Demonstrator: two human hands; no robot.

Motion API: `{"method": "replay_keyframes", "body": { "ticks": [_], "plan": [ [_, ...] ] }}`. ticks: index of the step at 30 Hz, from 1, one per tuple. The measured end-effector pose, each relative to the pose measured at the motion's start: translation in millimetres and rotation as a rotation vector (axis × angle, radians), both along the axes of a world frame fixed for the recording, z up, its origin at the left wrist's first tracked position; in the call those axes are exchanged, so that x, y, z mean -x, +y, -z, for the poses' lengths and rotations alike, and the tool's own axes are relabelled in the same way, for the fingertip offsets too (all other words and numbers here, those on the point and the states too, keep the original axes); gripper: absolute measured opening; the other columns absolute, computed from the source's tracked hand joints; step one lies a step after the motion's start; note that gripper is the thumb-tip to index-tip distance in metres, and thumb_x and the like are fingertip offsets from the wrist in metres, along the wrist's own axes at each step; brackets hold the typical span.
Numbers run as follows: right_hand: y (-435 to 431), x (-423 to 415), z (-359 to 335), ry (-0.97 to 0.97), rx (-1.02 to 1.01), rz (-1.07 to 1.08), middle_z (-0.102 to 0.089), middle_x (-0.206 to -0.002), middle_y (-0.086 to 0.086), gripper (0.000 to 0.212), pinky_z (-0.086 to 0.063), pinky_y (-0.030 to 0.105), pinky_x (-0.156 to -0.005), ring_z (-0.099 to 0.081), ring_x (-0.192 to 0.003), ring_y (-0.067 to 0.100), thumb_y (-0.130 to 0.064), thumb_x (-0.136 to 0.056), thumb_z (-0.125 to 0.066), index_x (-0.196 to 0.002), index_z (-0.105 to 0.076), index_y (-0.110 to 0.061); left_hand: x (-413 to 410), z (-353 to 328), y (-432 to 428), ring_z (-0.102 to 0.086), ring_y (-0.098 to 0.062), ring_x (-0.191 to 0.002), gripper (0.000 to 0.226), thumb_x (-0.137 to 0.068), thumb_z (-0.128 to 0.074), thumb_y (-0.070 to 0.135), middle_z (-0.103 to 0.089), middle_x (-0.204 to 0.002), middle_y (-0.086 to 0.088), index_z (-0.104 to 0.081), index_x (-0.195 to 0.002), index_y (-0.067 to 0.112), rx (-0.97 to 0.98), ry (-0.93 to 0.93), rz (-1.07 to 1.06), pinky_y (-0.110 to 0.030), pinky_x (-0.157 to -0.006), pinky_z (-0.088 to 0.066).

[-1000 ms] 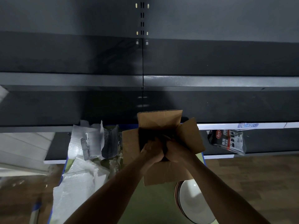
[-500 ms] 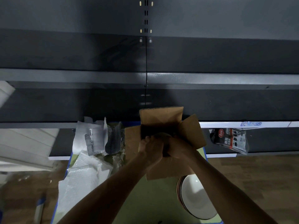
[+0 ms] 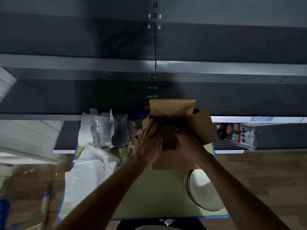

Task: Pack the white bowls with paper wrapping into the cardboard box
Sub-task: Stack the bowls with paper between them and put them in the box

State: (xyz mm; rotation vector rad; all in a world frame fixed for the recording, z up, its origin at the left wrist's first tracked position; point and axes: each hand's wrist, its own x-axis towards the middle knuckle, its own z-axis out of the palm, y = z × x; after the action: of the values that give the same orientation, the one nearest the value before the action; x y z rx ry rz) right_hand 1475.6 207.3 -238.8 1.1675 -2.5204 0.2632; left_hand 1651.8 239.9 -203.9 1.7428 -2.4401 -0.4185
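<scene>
An open cardboard box [image 3: 172, 107] stands at the far side of the green table [image 3: 149, 195], its flaps spread outward. Inside it lies a round bundle in brown paper, the wrapped bowl [image 3: 168, 136]. My left hand [image 3: 147, 146] lies flat with straight fingers against the box's left flap and the bundle's side. My right hand [image 3: 189, 145] curls over the bundle from the right. A stack of bare white bowls [image 3: 205, 191] sits at the table's near right, under my right forearm.
Sheets of white wrapping paper [image 3: 89, 175] cover the table's left side, with crumpled paper [image 3: 103, 130] behind them. Dark metal shelving [image 3: 154, 67] rises just beyond the box. A packaged item [image 3: 237, 135] hangs at the right. Wooden floor lies on both sides.
My hands were clasped together over the box. The left hand has now flattened out along the box's left side, and the brown bundle shows between the hands.
</scene>
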Motion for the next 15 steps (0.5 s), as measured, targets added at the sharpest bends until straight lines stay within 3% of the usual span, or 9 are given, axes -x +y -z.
{"method": "replay_keyframes", "body": {
  "ticks": [1, 2, 3, 4, 10, 15],
  "plan": [
    [21.6, 7.1, -14.3, -0.238, -0.306, -0.285, -0.073, -0.091, 0.004, 0.026, -0.038, 0.001, -0.091, -0.07, -0.078, 0.011, -0.014, -0.09, -0.048, -0.092, -0.074, -0.011, -2.0, 0.1, -1.4, 0.009, -0.02, -0.15, 0.049, -0.105, -0.032, 0.032, -0.003, -0.164, -0.005, -0.034, -0.15, 0.013, -0.009, 0.0, 0.003, -0.037, -0.123, -0.01],
    [26.3, 11.4, -15.6, -0.263, -0.431, -0.584, -0.07, -0.106, -0.003, 0.021, -0.045, 0.008, -0.088, -0.068, -0.092, 0.008, -0.023, -0.093, -0.055, -0.105, -0.071, -0.019, -3.5, -1.7, -3.0, 0.009, -0.02, -0.15, 0.049, -0.104, -0.033, 0.032, -0.003, -0.164, -0.006, -0.033, -0.15, 0.013, -0.002, -0.014, 0.012, -0.037, -0.122, -0.008],
    [30.7, 6.3, -32.7, -0.447, -0.613, -0.727, -0.064, -0.123, -0.002, 0.028, -0.045, 0.018, -0.096, -0.062, -0.111, 0.012, -0.026, -0.095, -0.056, -0.121, -0.065, -0.02, -4.3, -2.9, -2.9, 0.008, -0.02, -0.15, 0.049, -0.104, -0.034, 0.033, -0.005, -0.164, -0.006, -0.034, -0.149, 0.013, 0.015, -0.026, 0.035, -0.037, -0.121, -0.008],
    [32.3, 12.8, -32.5, -0.511, -0.674, -0.927, -0.057, -0.134, 0.0, 0.035, -0.041, 0.025, -0.104, -0.055, -0.123, 0.017, -0.026, -0.097, -0.053, -0.131, -0.057, -0.019, -5.1, -3.0, -0.9, 0.006, -0.021, -0.151, 0.05, -0.104, -0.034, 0.033, -0.007, -0.164, -0.006, -0.034, -0.149, 0.013, 0.023, -0.027, 0.045, -0.038, -0.121, -0.008],
    [40.3, 13.9, -46.6, -0.544, -0.476, -0.957, -0.048, -0.145, 0.004, 0.041, -0.039, 0.033, -0.107, -0.046, -0.132, 0.023, -0.019, -0.099, -0.047, -0.14, -0.05, -0.015, -15.1, -11.6, 15.7, -0.001, -0.02, -0.151, 0.055, -0.103, -0.032, 0.04, -0.011, -0.163, -0.005, -0.026, -0.153, 0.018, 0.023, -0.01, 0.044, -0.045, -0.12, -0.018],
    [64.3, 11.8, -61.0, -0.528, -0.418, -0.971, -0.053, -0.139, 0.005, 0.041, -0.047, 0.041, -0.1, -0.054, -0.123, 0.026, -0.022, -0.095, -0.049, -0.135, -0.055, -0.015, -21.5, -17.9, 38.1, -0.026, -0.028, -0.146, 0.06, -0.096, -0.027, 0.045, -0.035, -0.154, -0.012, -0.04, -0.147, 0.018, 0.104, 0.021, 0.061, -0.045, -0.112, -0.031]
  ]
}}
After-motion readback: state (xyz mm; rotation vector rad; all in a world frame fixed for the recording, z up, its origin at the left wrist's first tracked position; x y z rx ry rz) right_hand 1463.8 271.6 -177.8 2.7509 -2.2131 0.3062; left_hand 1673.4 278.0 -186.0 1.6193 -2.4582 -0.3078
